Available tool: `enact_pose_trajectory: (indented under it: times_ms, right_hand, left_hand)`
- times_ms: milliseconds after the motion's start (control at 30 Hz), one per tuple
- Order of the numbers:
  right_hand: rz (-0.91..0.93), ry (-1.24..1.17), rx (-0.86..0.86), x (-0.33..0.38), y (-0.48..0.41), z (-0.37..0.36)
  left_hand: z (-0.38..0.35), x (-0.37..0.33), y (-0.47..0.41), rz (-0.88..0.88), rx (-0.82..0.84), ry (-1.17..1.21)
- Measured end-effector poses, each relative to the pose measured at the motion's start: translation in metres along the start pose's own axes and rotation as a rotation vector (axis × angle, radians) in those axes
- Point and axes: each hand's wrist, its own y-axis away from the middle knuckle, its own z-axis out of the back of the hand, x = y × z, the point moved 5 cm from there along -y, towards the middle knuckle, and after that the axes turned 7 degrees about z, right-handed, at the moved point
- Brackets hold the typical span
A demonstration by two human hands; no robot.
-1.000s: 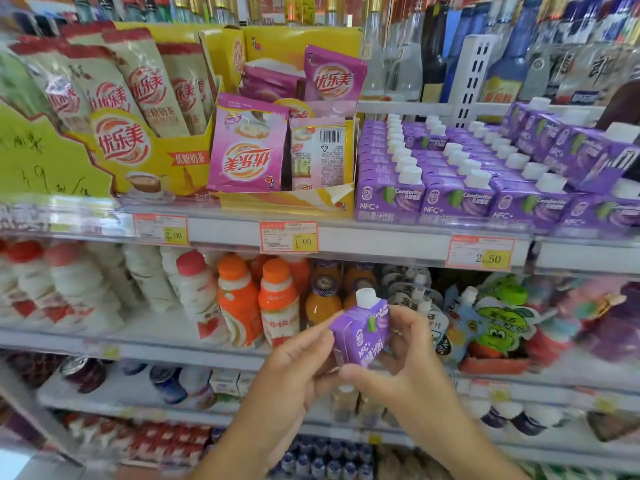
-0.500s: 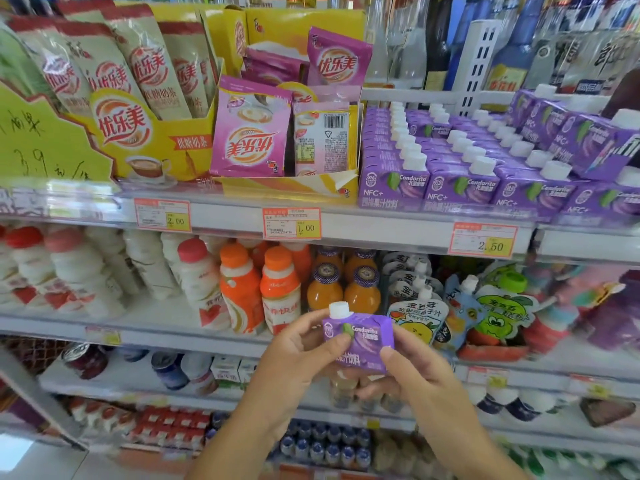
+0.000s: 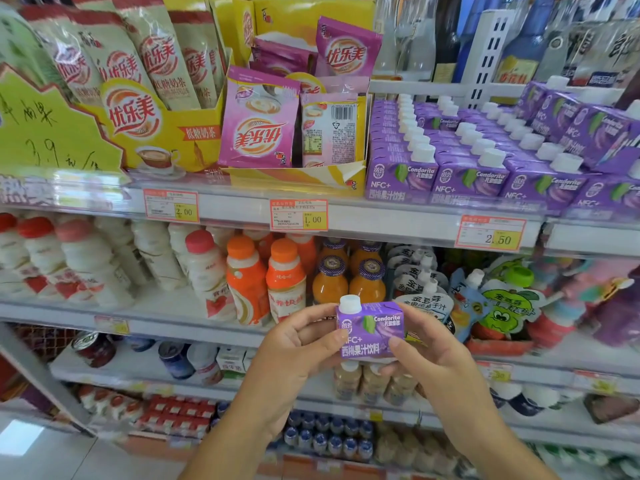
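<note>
Head view: both hands hold 1 purple carton (image 3: 372,336) at lower centre of the frame, in front of the middle shelf. The left hand (image 3: 294,355) pinches its left edge, with the thumb on the front face beside "NFC+" and the other fingers curled round behind near the top. The right hand (image 3: 440,368) pinches the right edge, with the thumb pressed on the lower right corner of the front and the fingers hidden behind. The carton stands upright, its label square to the camera and its white cap (image 3: 349,304) at its upper left. It touches nothing but the 2 hands.

Just behind it, orange bottles (image 3: 266,282) stand on the middle shelf, with pouches (image 3: 498,306) to the right. At upper right of the frame, rows of the same cartons (image 3: 467,174) fill the top shelf above a 2.50 price tag (image 3: 490,233). Pink sachets (image 3: 259,123) sit in a yellow box (image 3: 294,178) at upper centre.

The step in hand looks like checking the carton: it is held level and facing the eyes, as for reading the label. The next move, as I judge it, is one of 2. A turn to another face calls for 1 hand to loosen while the other rotates the carton. A lift up and right to the rows calls for the cap kept upward and a gap among them, and none shows plainly.
</note>
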Motion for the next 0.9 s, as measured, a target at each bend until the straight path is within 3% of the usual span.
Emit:
enact_pose_trajectory:
  times_ms: [300,533,667,900]
  right_hand:
    - [0.047,0.222,0.017,-0.002,0.008,-0.009]
    - [-0.048,0.022,0.184,-0.001,0.018,-0.005]
    - [-0.064,-0.002,0.185,-0.005,0.018,0.000]
    - [0.023,0.173,0.199,0.003,0.010,0.018]
  left_hand:
    - [-0.017,0.013,0.003,0.063,0.071,-0.025]
    - [-0.010,0.009,-0.003,0.001,0.091,-0.389]
    - [-0.010,0.007,-0.001,-0.040,0.110,-0.349]
    - [-0.004,0.006,-0.001,-0.139,0.060,-0.409]
